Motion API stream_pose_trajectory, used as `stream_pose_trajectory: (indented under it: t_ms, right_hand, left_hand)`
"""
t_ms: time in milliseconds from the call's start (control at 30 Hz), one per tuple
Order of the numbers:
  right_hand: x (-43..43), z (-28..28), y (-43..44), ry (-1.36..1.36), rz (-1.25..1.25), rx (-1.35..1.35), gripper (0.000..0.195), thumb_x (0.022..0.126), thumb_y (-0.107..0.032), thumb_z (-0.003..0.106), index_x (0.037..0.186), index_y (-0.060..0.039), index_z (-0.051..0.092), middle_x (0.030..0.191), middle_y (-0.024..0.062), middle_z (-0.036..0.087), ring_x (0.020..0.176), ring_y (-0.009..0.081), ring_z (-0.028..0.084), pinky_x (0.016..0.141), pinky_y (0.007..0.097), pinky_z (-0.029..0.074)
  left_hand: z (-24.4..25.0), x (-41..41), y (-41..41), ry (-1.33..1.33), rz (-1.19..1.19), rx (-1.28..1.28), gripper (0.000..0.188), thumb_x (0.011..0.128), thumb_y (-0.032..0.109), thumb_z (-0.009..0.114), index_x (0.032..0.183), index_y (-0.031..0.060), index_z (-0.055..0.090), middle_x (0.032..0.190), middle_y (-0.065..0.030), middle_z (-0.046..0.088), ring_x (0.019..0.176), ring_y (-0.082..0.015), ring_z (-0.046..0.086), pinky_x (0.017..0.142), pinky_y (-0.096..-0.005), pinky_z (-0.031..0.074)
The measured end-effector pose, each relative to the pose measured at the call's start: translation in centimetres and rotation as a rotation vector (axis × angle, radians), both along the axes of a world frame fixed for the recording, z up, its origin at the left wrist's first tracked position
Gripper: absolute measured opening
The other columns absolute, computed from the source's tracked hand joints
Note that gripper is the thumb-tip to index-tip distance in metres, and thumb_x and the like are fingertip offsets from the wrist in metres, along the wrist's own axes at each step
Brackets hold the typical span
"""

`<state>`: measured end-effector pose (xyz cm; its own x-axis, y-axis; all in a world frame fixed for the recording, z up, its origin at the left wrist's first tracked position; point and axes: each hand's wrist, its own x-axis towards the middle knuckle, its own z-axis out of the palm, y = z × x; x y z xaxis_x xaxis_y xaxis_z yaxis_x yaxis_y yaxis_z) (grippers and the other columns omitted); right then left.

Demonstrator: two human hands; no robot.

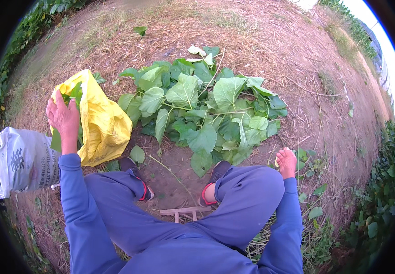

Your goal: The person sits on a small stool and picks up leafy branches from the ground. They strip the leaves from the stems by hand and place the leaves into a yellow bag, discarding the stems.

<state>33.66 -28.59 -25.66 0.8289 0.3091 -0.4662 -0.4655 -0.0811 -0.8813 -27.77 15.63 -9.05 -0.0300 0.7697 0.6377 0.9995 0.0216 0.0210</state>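
My left hand point(63, 114) is at the mouth of a yellow woven plastic bag point(105, 126), fingers apart over green leaves point(76, 93) inside it. Its palm side is hidden. On the right, my right hand point(285, 162) is curled beside my knee. A pale yellow-green bit shows at its edge; whether the fingers hold it I cannot tell. Between and beyond my feet lies a wide heap of large green leaves point(200, 113), some still on cut stems point(218, 112).
A white woven sack point(29, 161) with printing stands at the far left, leaves showing at its opening. A low wooden stool point(180, 210) shows between my legs. A thin stem point(170, 171) lies on the soil. Leafy plants point(377, 212) border the right.
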Motion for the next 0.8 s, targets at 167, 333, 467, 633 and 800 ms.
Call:
stream_pose_trajectory:
  t_ms: [167, 333, 467, 633, 800]
  right_hand:
    - [-1.5, -0.2, 8.9, -0.261, 0.323, -0.155, 0.028, 0.090, -0.023, 0.064, 0.112, -0.0061, 0.061, 0.093, 0.0063, 0.066, 0.071, 0.0141, 0.064, 0.057, 0.0270, 0.050]
    - [-2.2, -1.9, 15.5, -0.847, 0.666, -0.393, 0.032, 0.084, -0.017, 0.068, 0.110, 0.0003, 0.064, 0.099, 0.0087, 0.069, 0.084, 0.0192, 0.066, 0.074, 0.0336, 0.053]
    - [-2.9, -3.7, 19.4, -1.056, 0.928, -0.441, 0.030, 0.079, -0.017, 0.071, 0.106, -0.0043, 0.066, 0.102, 0.0132, 0.068, 0.090, 0.0316, 0.066, 0.080, 0.0391, 0.052]
    - [-5.1, -6.1, 23.7, -1.304, 1.154, -0.407, 0.036, 0.079, -0.011, 0.068, 0.115, -0.0089, 0.062, 0.112, 0.0125, 0.065, 0.106, 0.0316, 0.060, 0.090, 0.0409, 0.049]
    - [-7.3, -8.7, 25.9, -1.381, 1.273, -0.424, 0.044, 0.078, -0.005, 0.063, 0.122, -0.0061, 0.057, 0.122, 0.0129, 0.061, 0.115, 0.0320, 0.056, 0.098, 0.0424, 0.044]
  left_hand:
    - [1.3, 6.9, -2.0, 0.076, -0.323, 0.107, 0.058, 0.083, 0.025, 0.070, 0.137, 0.0140, 0.050, 0.138, -0.0206, 0.044, 0.132, -0.0383, 0.038, 0.108, -0.0518, 0.030]
    - [0.5, 8.6, -3.1, 0.004, -0.510, 0.008, 0.055, 0.082, 0.015, 0.070, 0.134, 0.0083, 0.052, 0.137, -0.0230, 0.044, 0.129, -0.0401, 0.040, 0.107, -0.0493, 0.032]
    - [0.3, 9.2, -4.0, -0.054, -0.548, -0.125, 0.050, 0.084, 0.008, 0.066, 0.131, 0.0042, 0.053, 0.135, -0.0243, 0.046, 0.126, -0.0408, 0.043, 0.106, -0.0474, 0.035]
    - [0.1, 10.3, -4.5, -0.025, -0.582, -0.232, 0.046, 0.084, 0.008, 0.066, 0.128, 0.0013, 0.054, 0.134, -0.0233, 0.047, 0.124, -0.0409, 0.044, 0.105, -0.0475, 0.035]
    - [0.2, 12.1, -4.8, 0.016, -0.631, -0.305, 0.044, 0.083, 0.007, 0.066, 0.125, 0.0004, 0.055, 0.133, -0.0219, 0.049, 0.123, -0.0404, 0.046, 0.103, -0.0462, 0.037]
